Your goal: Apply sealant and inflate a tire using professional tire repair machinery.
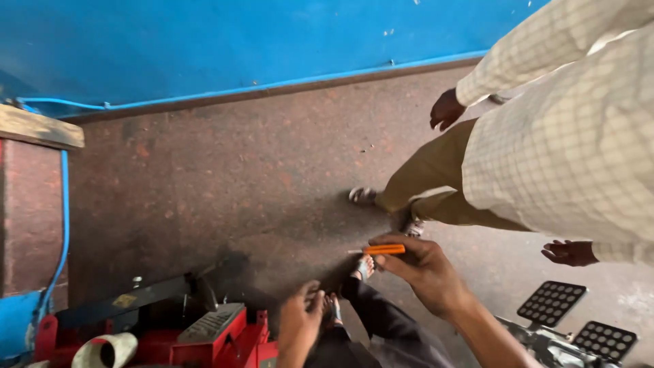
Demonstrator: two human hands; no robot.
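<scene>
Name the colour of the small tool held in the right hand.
Orange, with a pale tip; the tool shows best in the head view.

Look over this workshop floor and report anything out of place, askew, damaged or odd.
Nothing is plainly spilled or broken. The reddish-brown concrete floor is worn and stained dark near the red metal machine. The right hand holds a thin orange stick-shaped tool; the left hand is empty. A blue hose hangs loosely down the brick pillar.

A person in a checked shirt [572, 157] stands near a red machine [204, 337] and black pedals [552, 302].
</scene>
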